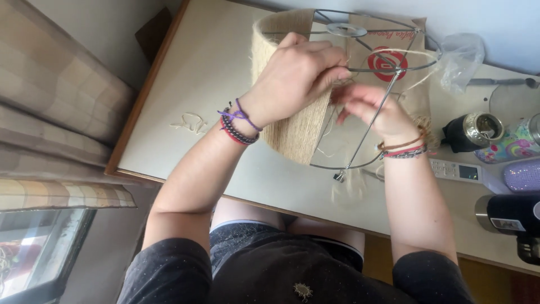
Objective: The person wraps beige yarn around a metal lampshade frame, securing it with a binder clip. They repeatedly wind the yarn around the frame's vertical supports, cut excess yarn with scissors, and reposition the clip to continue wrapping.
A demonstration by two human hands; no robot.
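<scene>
Frame (360, 84) lies on the table (197, 73), half wrapped in twine (292, 129). Left hand (298, 76) grips the frame; right hand (365, 107) pinches twine beside it. Slack tension could loosen wraps.

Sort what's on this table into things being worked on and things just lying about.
In use: wire lampshade frame, twine wrapping on it, left hand, right hand, loose twine strand.

Lying about: twine scraps, plastic bag, remote control, metal cup, colourful bottle, black flask.
</scene>
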